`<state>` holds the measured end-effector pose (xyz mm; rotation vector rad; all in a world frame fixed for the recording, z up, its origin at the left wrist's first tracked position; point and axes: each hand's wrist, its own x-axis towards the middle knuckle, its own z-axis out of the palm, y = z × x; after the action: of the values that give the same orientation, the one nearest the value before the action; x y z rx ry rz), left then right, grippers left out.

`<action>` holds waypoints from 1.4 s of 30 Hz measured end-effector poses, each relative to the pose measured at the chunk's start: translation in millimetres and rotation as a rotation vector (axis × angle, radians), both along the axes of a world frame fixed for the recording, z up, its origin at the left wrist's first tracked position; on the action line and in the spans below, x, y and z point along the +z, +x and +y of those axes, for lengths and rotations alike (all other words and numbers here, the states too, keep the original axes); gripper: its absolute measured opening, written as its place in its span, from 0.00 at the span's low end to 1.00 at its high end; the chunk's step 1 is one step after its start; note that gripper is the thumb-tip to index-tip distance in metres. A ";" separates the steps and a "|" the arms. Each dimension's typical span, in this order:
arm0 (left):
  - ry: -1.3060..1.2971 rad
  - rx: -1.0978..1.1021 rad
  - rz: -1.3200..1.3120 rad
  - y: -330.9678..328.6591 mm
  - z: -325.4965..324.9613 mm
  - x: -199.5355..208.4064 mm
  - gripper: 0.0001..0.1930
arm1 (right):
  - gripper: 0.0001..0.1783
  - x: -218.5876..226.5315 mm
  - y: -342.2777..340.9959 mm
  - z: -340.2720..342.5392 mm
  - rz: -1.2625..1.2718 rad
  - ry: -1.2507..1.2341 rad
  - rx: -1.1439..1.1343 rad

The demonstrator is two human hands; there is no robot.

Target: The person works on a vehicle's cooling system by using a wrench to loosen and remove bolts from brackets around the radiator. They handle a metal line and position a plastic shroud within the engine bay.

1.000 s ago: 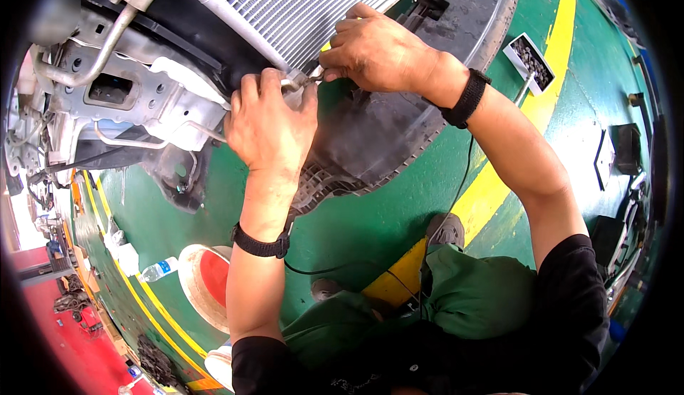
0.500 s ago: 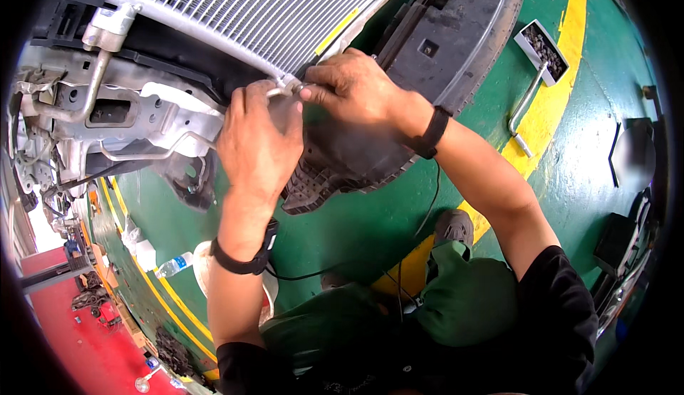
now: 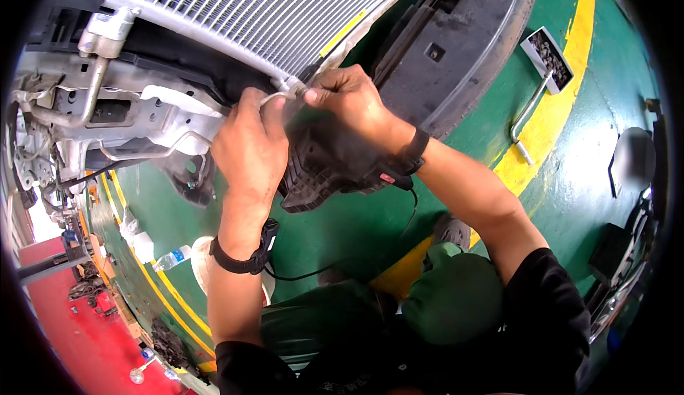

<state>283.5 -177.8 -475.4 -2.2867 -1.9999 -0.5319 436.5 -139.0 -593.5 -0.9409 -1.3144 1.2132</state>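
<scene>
A silver finned condenser (image 3: 249, 14) fills the upper left of the head view. At its lower corner sits a small metal fitting (image 3: 291, 87). My left hand (image 3: 249, 149) closes round the end of a thin metal pipe (image 3: 160, 154) just below that corner. From the right, my right hand (image 3: 356, 106) pinches thumb against fingers at the pipe joint beside the fitting. Its fingertips hide most of the joint.
Left of my hands is the car's front frame (image 3: 153, 128) with a thicker pipe (image 3: 96, 92). A black plastic panel (image 3: 456, 53) lies right of the condenser. On the green floor are a box of small parts (image 3: 547, 60), a cranked wrench (image 3: 531, 110) and a bottle (image 3: 172, 258).
My right wrist has dropped and turned, with its fingers staying at the joint. My left hand has shifted slightly left and its thumb has drawn in. The whole view has shifted a little.
</scene>
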 end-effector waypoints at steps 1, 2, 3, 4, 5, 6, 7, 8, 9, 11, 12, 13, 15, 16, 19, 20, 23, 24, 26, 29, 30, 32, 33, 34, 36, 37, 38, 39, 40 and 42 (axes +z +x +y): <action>0.008 0.000 -0.007 -0.1 0.4 2.4 0.10 | 0.17 0.4 3.0 0.3 -0.011 -0.015 0.033; -0.054 -0.011 -0.022 -6.5 -1.2 3.4 0.11 | 0.17 6.8 4.9 -3.1 -0.015 -0.010 0.042; -0.112 -0.030 -0.037 -8.5 -0.9 5.2 0.12 | 0.14 16.2 11.2 -5.1 -0.188 0.112 0.055; -0.102 -0.029 -0.040 -7.0 -1.0 9.5 0.12 | 0.13 24.0 18.1 -7.6 -0.361 0.234 0.067; -0.101 -0.073 0.009 -3.2 -3.1 13.3 0.15 | 0.11 25.9 27.9 -13.2 -0.545 0.426 0.036; -0.100 -0.116 0.058 0.4 -5.1 16.5 0.19 | 0.11 29.4 34.8 -13.8 -0.550 0.428 0.042; -0.117 -0.093 0.082 4.0 -4.4 17.8 0.25 | 0.11 34.9 41.0 -12.0 -0.673 0.531 -0.025; -0.122 -0.088 0.075 4.7 -7.6 15.3 0.25 | 0.11 40.4 45.9 -11.2 -0.795 0.632 -0.089; -0.046 -0.099 0.103 5.0 -8.0 12.0 0.24 | 0.10 47.6 50.8 -7.1 -0.882 0.655 -0.065; 0.032 -0.084 0.135 4.9 -9.5 5.4 0.25 | 0.10 58.8 52.9 1.7 -1.017 0.821 -0.052; 0.033 -0.081 0.126 7.0 -8.7 4.1 0.25 | 0.10 67.3 54.5 7.3 -1.080 0.887 -0.009; 0.033 -0.053 0.129 9.9 -7.0 2.9 0.26 | 0.10 74.5 54.6 10.7 -1.088 0.891 -0.003; 0.035 -0.013 0.136 12.3 -4.8 3.4 0.26 | 0.08 87.8 49.8 16.4 -1.270 0.960 0.130; 0.031 0.011 0.133 13.3 -3.3 2.3 0.26 | 0.08 93.5 47.7 18.6 -1.270 0.966 0.135; 0.063 0.040 0.136 12.5 -4.6 -2.6 0.26 | 0.04 95.8 43.6 22.0 -1.471 1.024 0.164; 0.087 0.047 0.147 11.9 -4.6 -4.9 0.25 | 0.04 98.6 42.4 19.5 -1.470 1.022 0.167; 0.207 0.024 0.155 8.1 -0.6 -12.6 0.26 | 0.06 110.6 41.9 12.0 -1.529 1.654 -0.382; 0.202 0.021 0.154 8.0 -0.5 -13.9 0.26 | 0.06 114.7 42.7 11.6 -1.532 1.648 -0.378; 0.236 0.038 0.148 9.0 1.1 -13.2 0.26 | 0.05 122.9 44.6 11.8 -1.474 1.590 -0.149; 0.152 0.085 0.074 14.8 -1.8 -8.1 0.25 | 0.08 120.7 51.1 31.5 -1.570 1.268 0.214; 0.146 0.086 0.076 12.9 -0.8 -9.1 0.25 | 0.09 121.4 51.9 29.9 -1.564 1.320 0.151; 0.226 0.061 0.073 10.2 3.2 -10.7 0.26 | 0.11 135.2 50.8 39.2 -1.667 1.145 0.230; 0.222 0.057 0.073 10.5 3.5 -11.1 0.26 | 0.10 140.0 44.7 35.7 -1.695 0.985 0.222; 0.198 0.067 0.088 11.0 2.1 -11.3 0.27 | 0.10 136.8 41.3 34.0 -1.696 0.979 0.223; 0.179 0.078 0.103 11.7 2.1 -9.6 0.27 | 0.07 129.6 36.9 33.6 -1.596 0.828 0.150; 0.174 0.090 0.100 12.1 2.9 -9.0 0.27 | 0.07 126.8 36.4 34.0 -1.597 0.809 0.126; 0.165 0.102 0.098 11.6 3.0 -10.4 0.28 | 0.07 126.1 35.5 33.4 -1.596 0.804 0.128; 0.161 0.101 0.100 10.8 3.3 -11.1 0.28 | 0.07 125.7 35.2 33.1 -1.584 0.814 0.120; 0.182 0.098 0.122 9.7 3.7 -11.3 0.27 | 0.08 125.6 35.1 33.2 -1.572 0.823 0.112; 0.195 0.091 0.142 9.6 4.8 -13.9 0.26 | 0.08 123.8 36.4 33.6 -1.573 0.819 0.104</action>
<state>293.2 -173.0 -489.4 -2.0493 -1.8845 -0.5163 472.8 -105.5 -469.7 -1.1491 -2.7376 -0.3696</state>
